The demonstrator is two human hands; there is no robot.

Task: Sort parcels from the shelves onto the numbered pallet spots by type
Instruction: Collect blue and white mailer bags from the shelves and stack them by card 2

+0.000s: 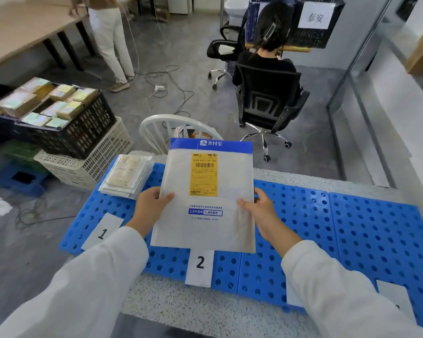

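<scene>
A flat white mailer envelope [226, 230] with a blue top band and a yellow label is held above the blue perforated pallet [303, 215], over the paper label 2 [200, 267]. My left hand [150, 206] pinches its left edge, thumb on top. My right hand [259, 206] grips its right edge the same way. Paper label 1 [103, 231] lies at the pallet's left, with a stack of clear-bagged flat parcels [126, 175] behind it. Another paper label [396, 298] shows at the lower right, partly hidden by my sleeve.
A black crate of small boxes [59, 113] sits on a white crate [88, 164] at left. A white chair [166, 131] stands behind the pallet. One person sits in a black office chair [269, 98]; another stands by a table [22, 28]. Cables lie on the floor.
</scene>
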